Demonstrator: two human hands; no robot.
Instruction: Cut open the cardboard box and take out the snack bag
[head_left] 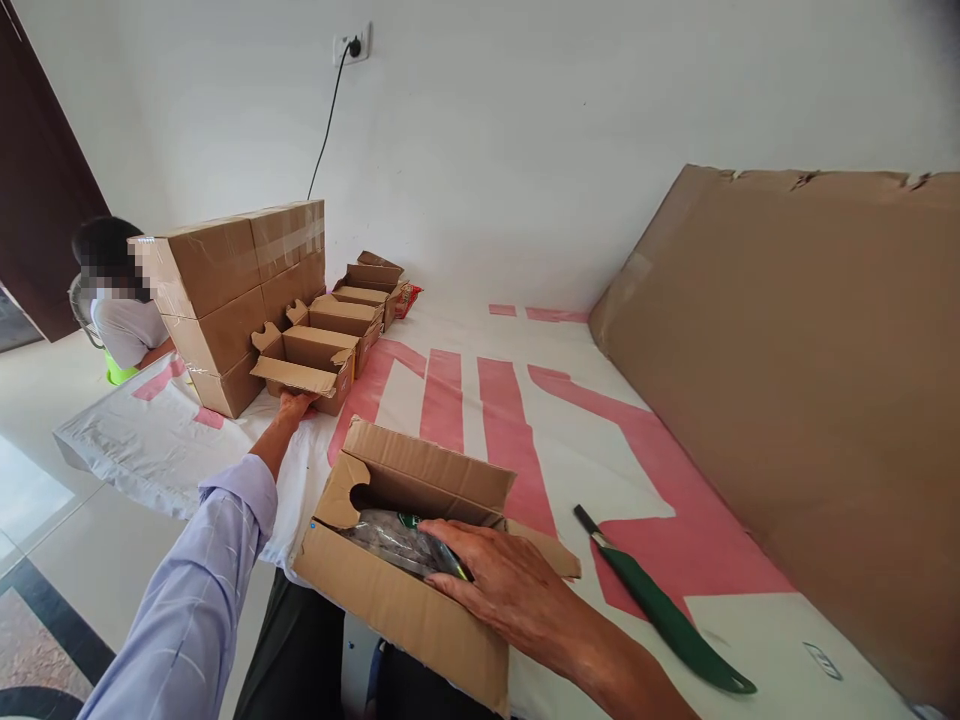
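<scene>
While another person [120,300] sits far left behind a stack of taped cartons [232,290], my left hand [294,408] reaches out in a pale sleeve, its fingers curled on the front flap of the nearest small open box [307,365] in a row. Nearer me, an open carton [397,590] rests on my lap; my right hand [502,580] lies over its rim, fingers spread flat on the plastic-wrapped contents [390,540]. Right of that, a green-sheathed knife [664,615] lies on the red-and-white sheet [540,420] beside a big cardboard slab [810,400].
</scene>
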